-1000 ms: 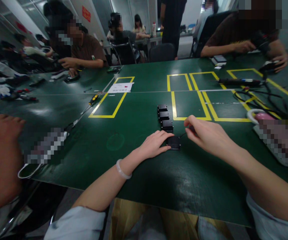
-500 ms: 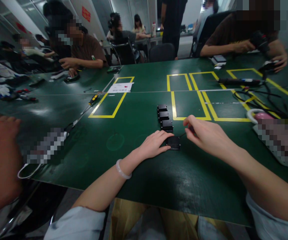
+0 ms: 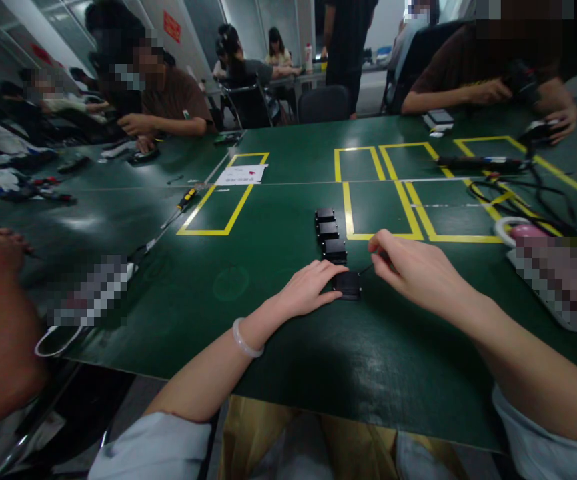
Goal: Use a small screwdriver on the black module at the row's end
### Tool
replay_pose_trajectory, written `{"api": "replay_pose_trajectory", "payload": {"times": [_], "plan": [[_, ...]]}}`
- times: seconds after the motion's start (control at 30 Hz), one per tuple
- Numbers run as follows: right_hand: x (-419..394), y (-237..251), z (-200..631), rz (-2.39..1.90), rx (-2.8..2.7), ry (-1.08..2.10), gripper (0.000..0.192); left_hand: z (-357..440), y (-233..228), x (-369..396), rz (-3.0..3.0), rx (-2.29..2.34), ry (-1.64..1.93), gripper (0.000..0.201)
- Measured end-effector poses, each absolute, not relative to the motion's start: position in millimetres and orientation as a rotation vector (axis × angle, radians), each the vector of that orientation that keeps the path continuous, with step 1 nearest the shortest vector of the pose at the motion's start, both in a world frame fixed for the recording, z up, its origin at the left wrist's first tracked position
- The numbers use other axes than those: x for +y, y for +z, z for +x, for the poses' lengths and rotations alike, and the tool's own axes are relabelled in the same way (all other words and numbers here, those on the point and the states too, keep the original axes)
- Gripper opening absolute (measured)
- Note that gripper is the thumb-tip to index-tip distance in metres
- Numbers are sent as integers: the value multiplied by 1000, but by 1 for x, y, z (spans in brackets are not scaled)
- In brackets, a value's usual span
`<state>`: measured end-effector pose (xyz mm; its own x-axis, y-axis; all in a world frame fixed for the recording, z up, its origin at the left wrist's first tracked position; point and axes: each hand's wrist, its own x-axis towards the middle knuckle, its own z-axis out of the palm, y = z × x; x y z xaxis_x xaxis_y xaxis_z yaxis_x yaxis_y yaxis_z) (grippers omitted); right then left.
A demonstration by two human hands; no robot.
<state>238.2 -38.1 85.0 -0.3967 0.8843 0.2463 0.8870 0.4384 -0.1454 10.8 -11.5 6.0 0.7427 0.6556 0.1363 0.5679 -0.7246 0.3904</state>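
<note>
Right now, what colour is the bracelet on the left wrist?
Pale, milky white bracelet; seen in the head view.

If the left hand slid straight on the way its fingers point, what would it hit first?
The left hand points right and slightly away, its fingertips already against the nearest black block. That block comes first; beyond it, probably the thin tool held by the right hand, though depth there is hard to judge.
</note>
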Motion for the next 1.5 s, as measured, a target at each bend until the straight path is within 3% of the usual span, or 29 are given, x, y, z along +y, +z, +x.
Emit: {"api": "replay_pose_trajectory", "payload": {"times": [0.93,1.5], "plan": [[-37,81,240,-1519,-2402,-34,23,11,6,-12,2607,966,371,43],[-39,84,240,-1542,-2409,-42,19,10,8,-12,2606,964,372,42]]}}
